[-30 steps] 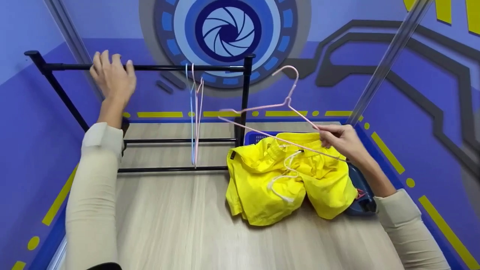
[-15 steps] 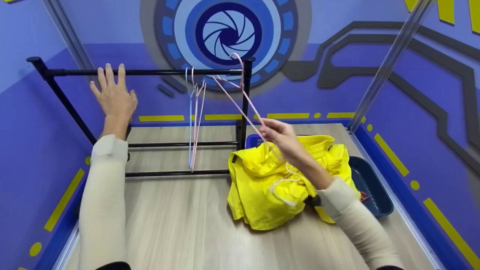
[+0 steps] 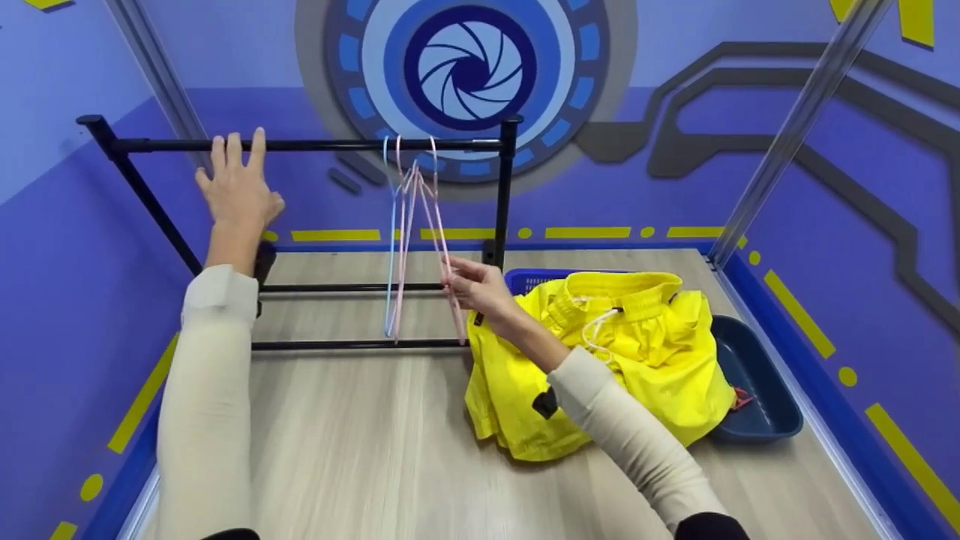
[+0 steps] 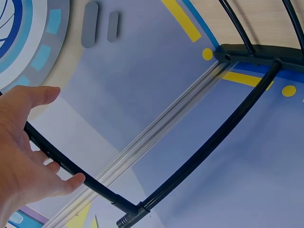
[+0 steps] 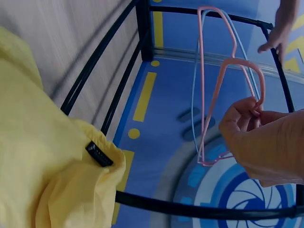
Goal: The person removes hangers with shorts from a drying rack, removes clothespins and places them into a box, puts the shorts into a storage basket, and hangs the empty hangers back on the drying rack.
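My right hand (image 3: 484,291) pinches a pink clothes hanger (image 3: 439,217) by its side, just right of the other hangers. The hook of this hanger is over the top bar (image 3: 330,145) of a black clothes rack. To its left hang a light blue hanger (image 3: 390,262) and another pink hanger (image 3: 401,247). Seen from the right wrist, thumb and fingers meet on the pink hanger (image 5: 260,78). Toward the bar's left end, my left hand (image 3: 238,195) lies against it with spread, fairly straight fingers; the left wrist view has the bar (image 4: 71,166) passing behind the fingers.
Yellow shorts (image 3: 645,352) with a white drawstring lie at the right of the table, below the right forearm. They overlap a blue basket (image 3: 529,276) behind. A dark blue tray (image 3: 769,405) holding something red (image 3: 741,399) stands beside them. Printed wall panels enclose the table.
My right hand has carried the pink hanger leftward from above the shorts to the rack, where its hook now sits over the bar. My left hand's fingers have straightened at the bar.
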`<action>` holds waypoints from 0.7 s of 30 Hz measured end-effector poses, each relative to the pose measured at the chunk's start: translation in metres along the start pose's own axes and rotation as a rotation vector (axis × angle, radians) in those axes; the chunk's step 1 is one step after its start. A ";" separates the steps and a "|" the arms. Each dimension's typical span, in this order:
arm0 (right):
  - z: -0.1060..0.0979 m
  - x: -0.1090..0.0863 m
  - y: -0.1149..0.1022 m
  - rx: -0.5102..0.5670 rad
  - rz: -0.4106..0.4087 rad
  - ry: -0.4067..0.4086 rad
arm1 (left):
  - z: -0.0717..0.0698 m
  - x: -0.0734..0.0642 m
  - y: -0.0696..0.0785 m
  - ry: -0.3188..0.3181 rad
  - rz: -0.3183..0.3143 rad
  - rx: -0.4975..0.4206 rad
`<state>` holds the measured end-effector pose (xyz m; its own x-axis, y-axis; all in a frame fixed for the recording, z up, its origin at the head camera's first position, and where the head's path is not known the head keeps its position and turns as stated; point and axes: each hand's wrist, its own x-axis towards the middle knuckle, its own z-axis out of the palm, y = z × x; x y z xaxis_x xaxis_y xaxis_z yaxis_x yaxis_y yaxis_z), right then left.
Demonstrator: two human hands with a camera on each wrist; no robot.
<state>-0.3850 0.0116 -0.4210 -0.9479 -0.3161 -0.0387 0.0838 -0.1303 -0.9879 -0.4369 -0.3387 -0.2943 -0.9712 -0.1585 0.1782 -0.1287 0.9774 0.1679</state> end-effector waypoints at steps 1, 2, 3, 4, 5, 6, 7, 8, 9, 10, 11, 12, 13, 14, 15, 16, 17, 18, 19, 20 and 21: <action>0.005 0.002 0.002 -0.021 -0.006 -0.004 | 0.000 0.000 0.000 0.001 0.001 0.002; 0.009 0.005 0.005 -0.045 -0.015 -0.006 | 0.000 0.000 0.000 0.001 0.003 0.004; 0.013 0.007 0.007 -0.063 -0.023 -0.011 | 0.000 0.001 0.001 0.001 0.004 0.005; 0.017 0.010 0.009 -0.083 -0.033 -0.018 | 0.000 0.001 0.001 -0.001 0.004 0.008; 0.020 0.012 0.010 -0.099 -0.041 -0.026 | 0.000 0.001 0.002 -0.004 0.004 0.010; 0.023 0.015 0.011 -0.118 -0.050 -0.034 | 0.000 0.002 0.002 -0.006 0.004 0.013; 0.025 0.017 0.013 -0.133 -0.057 -0.043 | -0.001 0.002 0.002 -0.009 0.004 0.018; 0.027 0.020 0.014 -0.147 -0.063 -0.051 | -0.001 0.003 0.002 -0.016 0.004 0.023; 0.028 0.022 0.015 -0.161 -0.065 -0.064 | -0.002 0.003 0.002 -0.022 0.003 0.028; 0.028 0.023 0.016 -0.189 -0.067 -0.077 | -0.002 0.003 0.002 -0.027 0.002 0.031; 0.027 0.023 0.017 -0.224 -0.066 -0.097 | -0.003 0.003 0.001 -0.029 0.002 0.032; 0.024 0.023 0.017 -0.266 -0.057 -0.122 | -0.003 0.003 0.001 -0.029 0.001 0.033; 0.020 0.021 0.017 -0.320 -0.047 -0.156 | -0.003 0.003 0.000 -0.030 -0.001 0.034; 0.015 0.019 0.016 -0.386 -0.044 -0.197 | -0.004 0.003 -0.001 -0.030 -0.003 0.035; 0.007 0.016 0.013 -0.468 -0.052 -0.247 | -0.004 0.003 -0.002 -0.029 -0.004 0.036; -0.004 0.012 0.009 -0.557 -0.075 -0.296 | -0.005 0.003 -0.002 -0.029 -0.004 0.037; -0.017 0.006 0.006 -0.643 -0.102 -0.336 | -0.005 0.003 -0.002 -0.032 -0.001 0.039; -0.034 0.000 0.001 -0.723 -0.130 -0.368 | -0.005 0.002 -0.002 -0.036 0.004 0.046; -0.052 -0.007 -0.005 -0.803 -0.168 -0.380 | -0.006 0.003 -0.002 -0.039 0.011 0.051; -0.072 -0.014 -0.011 -0.869 -0.199 -0.376 | -0.007 0.001 -0.003 -0.041 0.014 0.054; -0.095 -0.020 -0.017 -0.916 -0.221 -0.356 | -0.007 0.000 -0.004 -0.041 0.015 0.055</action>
<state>-0.3968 0.1090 -0.4175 -0.7539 -0.6544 0.0585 -0.4934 0.5050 -0.7082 -0.4353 -0.3436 -0.2878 -0.9803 -0.1390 0.1404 -0.1238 0.9860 0.1119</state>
